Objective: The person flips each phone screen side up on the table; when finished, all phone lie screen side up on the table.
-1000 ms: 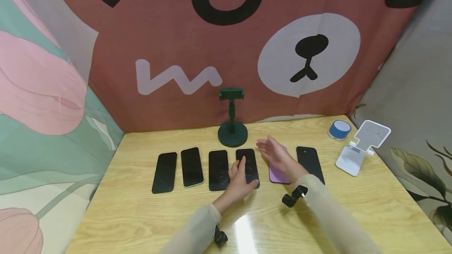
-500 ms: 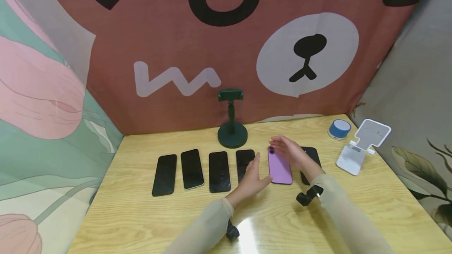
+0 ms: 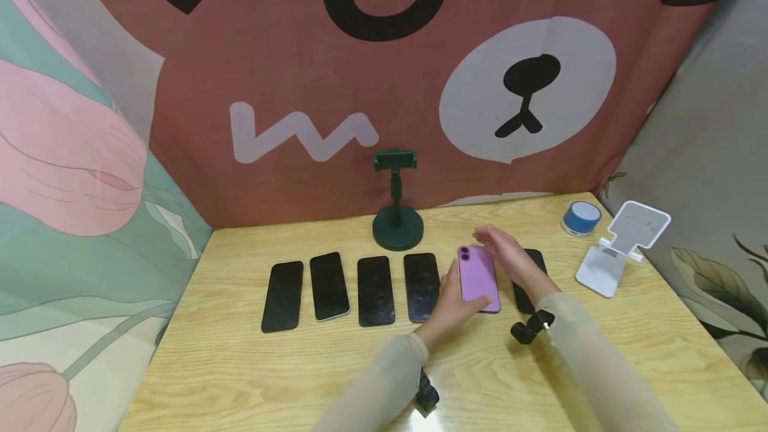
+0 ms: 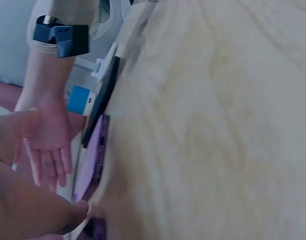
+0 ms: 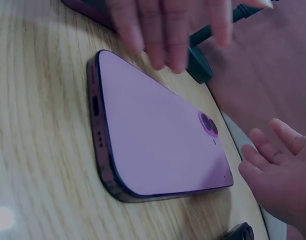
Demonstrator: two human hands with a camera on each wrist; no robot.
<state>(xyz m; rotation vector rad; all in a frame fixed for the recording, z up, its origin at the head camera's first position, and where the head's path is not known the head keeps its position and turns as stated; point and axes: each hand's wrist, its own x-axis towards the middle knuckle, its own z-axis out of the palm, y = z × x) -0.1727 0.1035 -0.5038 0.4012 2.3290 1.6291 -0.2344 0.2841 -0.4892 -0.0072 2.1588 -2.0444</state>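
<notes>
A purple phone (image 3: 477, 279) lies back side up on the table, its two camera lenses at the far end. My left hand (image 3: 451, 304) is spread at its left side, and the thumb overlaps its near end in the head view. My right hand (image 3: 504, 253) is beside its far right corner with the fingers straight. In the right wrist view a gap shows between the purple phone (image 5: 158, 130) and the right hand (image 5: 283, 175). A black phone (image 3: 524, 299) lies partly hidden under the right forearm. Another black phone (image 3: 422, 285) is just left of the left hand.
Several dark phones lie in a row to the left, among them one black phone (image 3: 375, 291). A dark green phone stand (image 3: 398, 227) is at the back. A blue speaker (image 3: 581, 219) and a white folding stand (image 3: 600, 271) are at the right.
My left hand has moved right, from over a black phone to the purple phone's left side. My right hand has moved right, off the purple phone, which now shows more fully.
</notes>
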